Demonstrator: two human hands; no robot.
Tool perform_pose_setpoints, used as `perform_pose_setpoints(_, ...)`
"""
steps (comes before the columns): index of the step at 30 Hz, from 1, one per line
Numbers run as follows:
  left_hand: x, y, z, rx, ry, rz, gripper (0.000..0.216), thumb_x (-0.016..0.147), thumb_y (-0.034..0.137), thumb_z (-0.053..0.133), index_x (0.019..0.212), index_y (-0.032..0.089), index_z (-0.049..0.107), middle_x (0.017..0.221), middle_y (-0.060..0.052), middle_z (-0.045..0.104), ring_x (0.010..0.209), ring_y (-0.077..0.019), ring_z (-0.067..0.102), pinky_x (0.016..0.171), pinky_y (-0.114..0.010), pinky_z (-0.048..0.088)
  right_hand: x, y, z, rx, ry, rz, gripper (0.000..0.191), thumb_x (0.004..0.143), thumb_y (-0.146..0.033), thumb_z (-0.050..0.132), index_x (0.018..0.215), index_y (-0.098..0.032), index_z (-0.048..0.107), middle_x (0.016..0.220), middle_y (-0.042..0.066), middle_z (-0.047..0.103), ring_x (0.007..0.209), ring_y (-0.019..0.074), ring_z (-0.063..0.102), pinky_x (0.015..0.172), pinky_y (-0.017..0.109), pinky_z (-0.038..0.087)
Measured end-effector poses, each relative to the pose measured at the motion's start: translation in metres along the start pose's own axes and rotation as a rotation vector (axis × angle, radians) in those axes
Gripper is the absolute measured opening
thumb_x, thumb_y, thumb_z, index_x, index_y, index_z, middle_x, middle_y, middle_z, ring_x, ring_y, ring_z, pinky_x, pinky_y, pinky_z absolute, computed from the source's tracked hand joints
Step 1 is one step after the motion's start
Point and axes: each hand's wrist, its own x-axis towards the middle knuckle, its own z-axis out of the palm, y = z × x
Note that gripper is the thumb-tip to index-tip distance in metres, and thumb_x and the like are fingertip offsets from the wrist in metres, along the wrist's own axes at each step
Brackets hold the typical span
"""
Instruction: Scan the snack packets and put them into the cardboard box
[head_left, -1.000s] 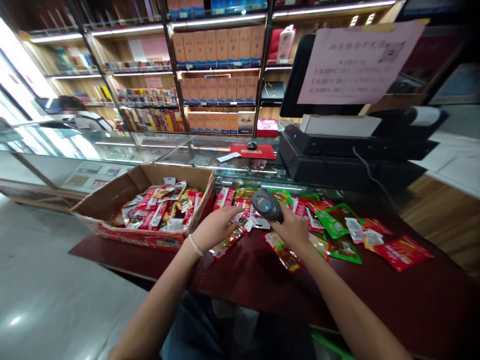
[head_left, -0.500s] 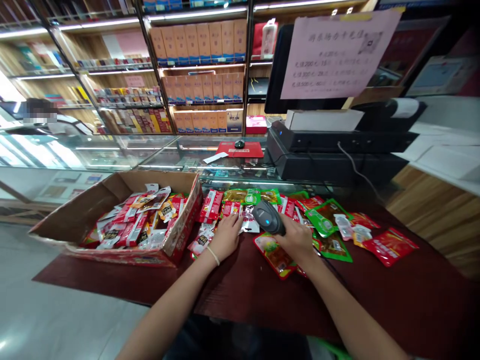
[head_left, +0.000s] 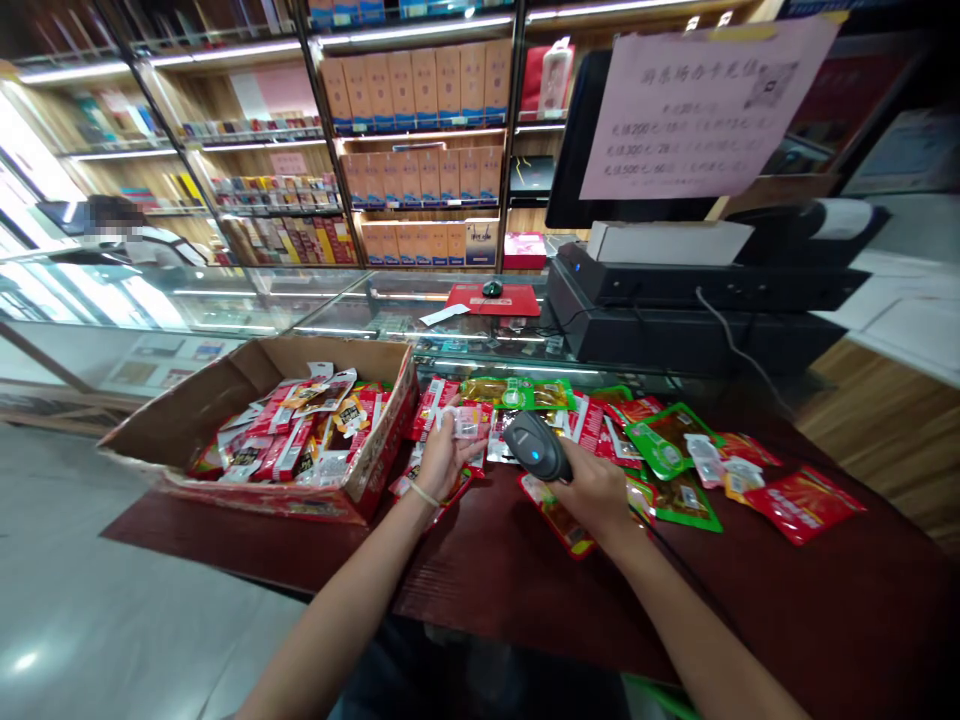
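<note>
My right hand [head_left: 596, 490] is wrapped round a dark grey barcode scanner [head_left: 534, 445], its head pointing left and a small blue light lit on top. In my left hand [head_left: 442, 460], turned palm up, a small clear plastic packet [head_left: 468, 422] is held between thumb and fingers, just left of the scanner. Beneath and around both hands lie snack packets: a red one [head_left: 433, 405], a long green-edged one [head_left: 517, 392] and a red-edged one [head_left: 555, 515] under the scanner. An open cardboard box [head_left: 382, 455] full of red and white packets stands left of my left hand.
More packets, including a green one [head_left: 664, 440] and a red one [head_left: 806, 503], are spread right on the dark red table [head_left: 487, 590]. Behind are a glass counter, a mouse [head_left: 493, 289] on a red mat, and a black till [head_left: 697, 335]. A person [head_left: 142, 240] is at far left.
My left hand has risen off the packets and turned palm up, now with a small clear packet in it. The scanner stays in my right hand. The view has shifted slightly.
</note>
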Motion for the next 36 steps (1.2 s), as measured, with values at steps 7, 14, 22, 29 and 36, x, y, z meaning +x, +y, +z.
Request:
perform_pose_setpoints(7,0.011,0.005,-0.011,-0.382,-0.063,-0.113,0.048,0.095,0.043,0.042,0.136,0.017,0.045,0.127,-0.015,0.059,0.112,-0.0246,0.061,0.097,-0.040,0.050,-0.004,-0.015,0.002,0.076,-0.094,-0.105,0.043,0.082,-0.036,0.057,0.118,-0.013,0.058,0.098,0.009,0.073,0.079,0.0205,0.068,0.068,0.027,0.045)
perform_pose_setpoints(14,0.007,0.008,-0.006,-0.377,-0.043,-0.124,0.047,0.096,0.042,0.040,0.136,0.018,0.045,0.126,-0.013,0.061,0.111,-0.0235,0.062,0.097,-0.040,0.050,-0.003,-0.021,-0.003,0.128,-0.157,-0.125,0.037,0.081,-0.034,0.057,0.112,-0.014,0.060,0.097,0.008,0.073,0.081,0.0212,0.068,0.069,0.028,0.045)
perform_pose_setpoints(22,0.010,0.006,-0.012,-0.324,-0.070,-0.096,0.041,0.091,0.042,0.050,0.126,0.020,0.052,0.128,-0.011,0.060,0.116,-0.0241,0.059,0.101,-0.045,0.046,-0.002,-0.021,-0.004,0.131,-0.131,-0.130,0.032,0.082,-0.035,0.056,0.106,-0.015,0.061,0.089,0.007,0.073,0.075,0.0200,0.067,0.065,0.028,0.043)
perform_pose_setpoints(29,0.007,0.003,0.003,-0.073,0.045,0.071,0.027,0.079,0.020,0.068,0.104,0.016,0.057,0.099,-0.007,0.069,0.092,-0.0187,0.068,0.093,-0.040,0.051,-0.003,-0.013,-0.002,0.120,-0.089,-0.055,0.039,0.081,-0.036,0.057,0.114,-0.015,0.060,0.096,0.010,0.073,0.080,0.0218,0.068,0.070,0.028,0.046)
perform_pose_setpoints(36,-0.050,0.090,0.020,0.970,-0.010,0.541,0.029,0.079,0.041,0.066,0.100,0.020,0.063,0.087,-0.004,0.071,0.077,-0.0171,0.065,0.073,-0.028,0.051,0.007,-0.003,-0.008,0.089,-0.038,-0.022,0.039,0.081,-0.036,0.056,0.115,-0.018,0.060,0.092,0.009,0.073,0.077,0.0237,0.069,0.065,0.029,0.048)
